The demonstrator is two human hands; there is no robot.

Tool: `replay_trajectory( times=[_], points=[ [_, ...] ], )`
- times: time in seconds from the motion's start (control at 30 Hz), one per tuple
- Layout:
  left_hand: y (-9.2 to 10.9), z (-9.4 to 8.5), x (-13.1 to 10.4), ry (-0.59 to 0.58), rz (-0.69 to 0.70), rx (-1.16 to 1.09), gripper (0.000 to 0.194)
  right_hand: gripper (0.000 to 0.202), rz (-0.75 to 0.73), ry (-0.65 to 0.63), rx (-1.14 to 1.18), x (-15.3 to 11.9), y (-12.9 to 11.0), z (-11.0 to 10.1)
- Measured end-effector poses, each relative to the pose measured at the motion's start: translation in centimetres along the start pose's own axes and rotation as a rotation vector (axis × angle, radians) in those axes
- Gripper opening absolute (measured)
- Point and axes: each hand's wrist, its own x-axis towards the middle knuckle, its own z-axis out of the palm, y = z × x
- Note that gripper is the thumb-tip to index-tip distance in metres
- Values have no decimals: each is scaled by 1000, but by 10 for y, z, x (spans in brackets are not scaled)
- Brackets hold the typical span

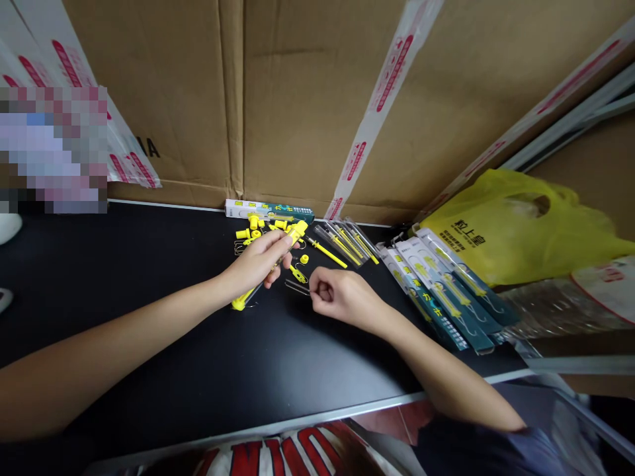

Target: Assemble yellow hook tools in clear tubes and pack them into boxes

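Note:
My left hand point(262, 259) is wrapped round a clear tube with yellow ends point(298, 230), which slants over the black table point(149, 277). To its right, my right hand point(337, 292) is closed with fingertips pinched together; a thin metal piece point(297, 286) sticks out at its left side, and the grip on it is partly hidden. Small yellow caps point(243, 234) and wire hooks lie just beyond my left hand. One yellow ring point(304, 259) rests between the hands. Behind them are several clear tubes point(347, 243) and a yellow rod point(330, 254).
Several boxed spring scales point(446, 287) lie fanned at the right, beside a yellow plastic bag point(516, 231). Another flat box point(269, 211) is by the cardboard wall point(307, 99) at the back. White objects point(7, 228) show at the left edge.

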Motion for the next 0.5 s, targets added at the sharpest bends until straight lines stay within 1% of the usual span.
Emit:
replay_trajectory(
  times=[0.1,0.13,0.2,0.3,0.4,0.5],
  points=[
    [-2,-2,1,-18,5,103,22,4,85,61,489,3,5,-9],
    [-3,-2,1,-43,-15,142,21,4,107,70,616,4,7,-11],
    [-3,-2,1,-95,-61,201,20,8,138,72,777,6,9,-14],
    [-3,-2,1,-110,-73,201,18,12,145,59,872,9,12,-15],
    [-2,-2,2,-81,-50,184,15,14,162,54,922,12,14,-12],
    [-2,-1,1,-44,-22,251,13,16,180,26,975,13,16,-8]
  ],
)
